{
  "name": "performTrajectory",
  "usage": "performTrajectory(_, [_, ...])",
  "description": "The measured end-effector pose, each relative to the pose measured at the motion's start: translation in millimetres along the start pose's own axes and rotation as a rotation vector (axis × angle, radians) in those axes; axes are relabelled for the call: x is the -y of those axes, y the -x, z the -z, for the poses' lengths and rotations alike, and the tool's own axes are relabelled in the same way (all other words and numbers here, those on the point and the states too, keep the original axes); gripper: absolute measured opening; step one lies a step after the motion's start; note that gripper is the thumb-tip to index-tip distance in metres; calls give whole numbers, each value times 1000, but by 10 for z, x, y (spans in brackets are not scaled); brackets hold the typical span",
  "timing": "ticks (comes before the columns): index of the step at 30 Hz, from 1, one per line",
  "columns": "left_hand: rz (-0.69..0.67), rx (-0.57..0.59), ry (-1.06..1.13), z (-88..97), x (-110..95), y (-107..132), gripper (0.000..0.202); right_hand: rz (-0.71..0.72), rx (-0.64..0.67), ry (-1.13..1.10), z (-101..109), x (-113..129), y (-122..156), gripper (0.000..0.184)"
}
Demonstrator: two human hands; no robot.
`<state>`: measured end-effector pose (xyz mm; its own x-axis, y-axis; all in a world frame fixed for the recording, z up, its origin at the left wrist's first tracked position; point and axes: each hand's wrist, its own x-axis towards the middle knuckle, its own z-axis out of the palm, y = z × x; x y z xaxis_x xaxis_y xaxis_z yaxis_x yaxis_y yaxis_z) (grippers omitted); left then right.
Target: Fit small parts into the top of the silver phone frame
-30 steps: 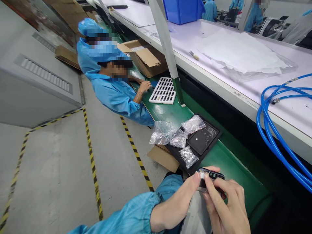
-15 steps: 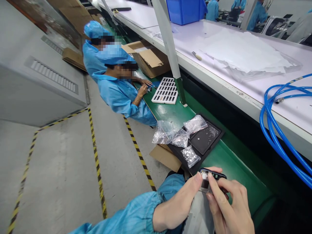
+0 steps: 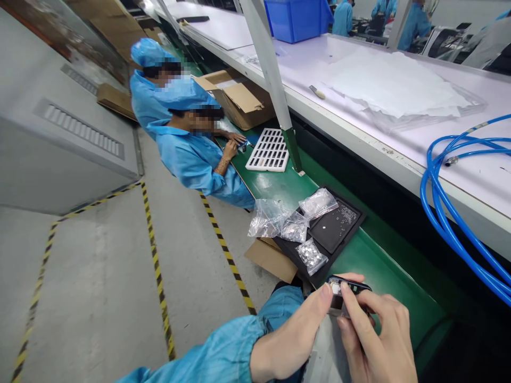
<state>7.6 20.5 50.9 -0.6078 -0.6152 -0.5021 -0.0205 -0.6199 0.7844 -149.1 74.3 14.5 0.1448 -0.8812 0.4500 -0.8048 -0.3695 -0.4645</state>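
Both hands are pinching one small part (image 3: 348,291), dark, glossy, with little windows, just above the green belt (image 3: 371,266): left hand (image 3: 295,335) thumb underneath, right hand (image 3: 375,340) fingertips closed on top.

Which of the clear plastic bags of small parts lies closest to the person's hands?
The small bag at the near corner of the black tray, just above the left hand; the other three lie farther up.

No text, label, brand, number or sign can be read on anything in view.
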Motion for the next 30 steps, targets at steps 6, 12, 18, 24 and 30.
performTrajectory(6, [5,-33,-166,-46,-92,16,62,4,-28,48,1,54,-31,32])
performTrajectory(12, [-13,-43,-147,-51,-107,42,57,-112,-61,-26,-39,162,-40,51])
performTrajectory(18, [27,-64,-32,-36,-66,13,58,-63,-36,-57,-83,111,-12,44])
performTrajectory(24, [17,-74,13,-11,-4,-18,59,-54,-20,-48,-91,81,-25,36])
performTrajectory(30, [35,-85,-45,-4,-4,-10,58,-62,-2,-19,-113,63,-24,35])
